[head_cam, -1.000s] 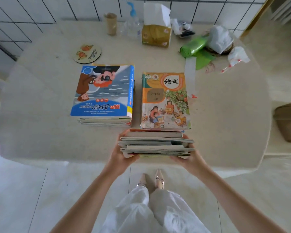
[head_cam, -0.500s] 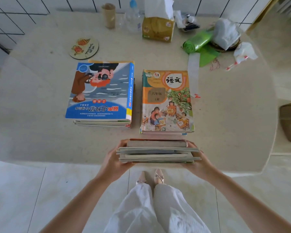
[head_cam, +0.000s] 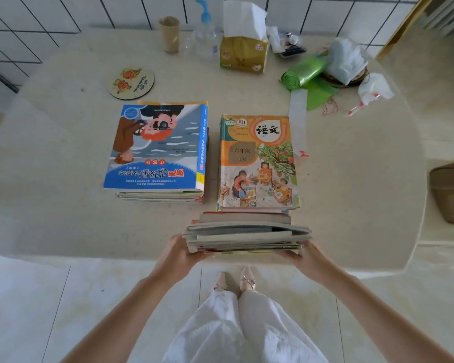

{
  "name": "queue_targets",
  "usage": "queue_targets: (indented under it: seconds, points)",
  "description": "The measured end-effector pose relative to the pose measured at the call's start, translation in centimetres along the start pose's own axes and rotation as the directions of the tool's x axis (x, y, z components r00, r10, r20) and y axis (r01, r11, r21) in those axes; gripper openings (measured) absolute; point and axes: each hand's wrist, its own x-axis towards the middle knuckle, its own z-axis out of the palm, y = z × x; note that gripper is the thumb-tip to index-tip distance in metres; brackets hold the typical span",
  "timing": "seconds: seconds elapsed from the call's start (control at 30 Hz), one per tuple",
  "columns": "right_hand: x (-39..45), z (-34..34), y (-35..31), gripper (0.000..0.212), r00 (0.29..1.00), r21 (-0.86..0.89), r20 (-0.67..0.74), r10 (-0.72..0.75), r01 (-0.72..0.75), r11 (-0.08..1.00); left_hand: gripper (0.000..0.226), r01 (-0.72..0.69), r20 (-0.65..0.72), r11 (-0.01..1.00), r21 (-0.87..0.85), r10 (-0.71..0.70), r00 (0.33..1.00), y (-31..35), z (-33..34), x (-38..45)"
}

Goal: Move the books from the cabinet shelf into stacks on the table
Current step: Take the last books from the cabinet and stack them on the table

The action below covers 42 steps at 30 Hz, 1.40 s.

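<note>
A thick stack of books [head_cam: 247,233] with an orange illustrated textbook [head_cam: 258,161] on top sits at the near edge of the beige table [head_cam: 63,179]. My left hand [head_cam: 180,254] grips the stack's lower left side and my right hand [head_cam: 306,255] grips its lower right side. A second stack [head_cam: 157,196] topped by a blue-covered book [head_cam: 155,146] lies just to the left, apart from both hands. The cabinet shelf is out of view.
At the back of the table stand a cardboard tube [head_cam: 170,34], a pump bottle [head_cam: 206,35], a tissue box [head_cam: 243,52], a green bag roll [head_cam: 303,73], white bags [head_cam: 347,60] and a round coaster [head_cam: 132,83]. A brown stool [head_cam: 451,191] stands at the right.
The view has shifted slightly, and the stack between my hands has settled a little lower at the table's near edge. My grip on both sides is unchanged.
</note>
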Motion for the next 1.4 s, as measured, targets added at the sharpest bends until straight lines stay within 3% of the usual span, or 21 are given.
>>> queue_targets:
  seconds: [0.17,0.3,0.37,0.43,0.5,0.63,0.73,0.9,1.13,1.4]
  points:
    - [0.4,-3.5,-1.9,0.026,1.000,0.138,0.009,0.005,-0.006,0.990,0.049,0.048,0.035,0.980,-0.194,-0.042,0.999,3.3,-0.6,1.4]
    - [1.1,-6.4,-3.8,0.062,0.998,0.426,-0.022,0.065,-0.050,0.904,0.058,0.072,0.047,0.965,-0.253,-0.062,0.997,6.9,-1.2,3.1]
    - [1.4,-8.0,-5.4,0.069,0.994,0.521,-0.055,0.090,-0.049,0.852,0.048,0.093,0.060,0.953,-0.288,-0.079,0.995,8.6,-1.0,4.0]
    - [1.7,-9.6,-7.0,0.048,0.992,0.568,-0.080,0.098,-0.036,0.822,0.036,0.121,0.068,0.924,-0.362,-0.104,0.992,10.4,-0.6,4.9]
    - [2.4,-11.0,-7.6,0.034,0.986,0.600,-0.084,0.141,-0.063,0.797,0.040,0.149,0.063,0.889,-0.432,-0.135,0.989,11.7,0.1,6.0]
    - [5.1,-12.3,-7.7,0.028,0.943,0.664,-0.049,0.329,-0.215,0.716,0.045,0.237,0.003,0.861,-0.450,-0.263,0.965,13.0,1.3,9.0]
    - [7.5,-12.4,-7.6,0.031,0.901,0.683,0.011,0.434,-0.324,0.655,0.041,0.342,-0.001,0.826,-0.448,-0.384,0.923,13.1,1.8,11.0]
    - [10.9,-12.4,-7.6,0.030,0.876,0.659,0.061,0.478,-0.395,0.640,0.031,0.414,-0.015,0.787,-0.458,-0.473,0.881,13.7,1.8,13.5]
    - [12.5,-12.1,-7.8,0.032,0.844,0.617,0.102,0.527,-0.469,0.632,0.040,0.457,-0.044,0.798,-0.392,-0.512,0.858,14.2,1.5,14.9]
    - [12.2,-11.0,-8.1,0.031,0.858,0.607,0.081,0.508,-0.447,0.657,0.050,0.509,-0.049,0.820,-0.262,-0.538,0.841,13.9,1.6,13.8]
